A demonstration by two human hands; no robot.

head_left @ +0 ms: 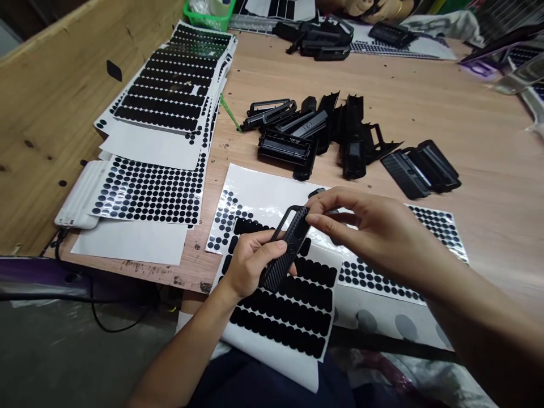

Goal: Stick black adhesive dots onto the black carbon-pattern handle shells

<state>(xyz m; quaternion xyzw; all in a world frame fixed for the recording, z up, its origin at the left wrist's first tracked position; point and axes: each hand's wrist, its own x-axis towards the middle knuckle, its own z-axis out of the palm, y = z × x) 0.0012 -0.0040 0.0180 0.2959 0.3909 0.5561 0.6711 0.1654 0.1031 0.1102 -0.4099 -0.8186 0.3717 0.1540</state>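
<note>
My left hand (251,262) is closed around a long black plastic part (285,246) with a carbon-weave face, held tilted above the table's near edge. My right hand (374,231) reaches in from the right, thumb and fingers pinched at the part's upper end; whether a small sticker is between them I cannot make out. Under both hands lies a white sheet of black oval stickers (293,306), overhanging the table edge. A sheet of small round black dots (437,226) lies beneath my right hand.
A pile of black plastic parts (323,136) sits mid-table, with two more parts (420,169) to its right. Stacks of sticker sheets (170,113) line the left beside a wooden wall. Another person's hands (374,8) and a green basket (208,14) are at the far edge.
</note>
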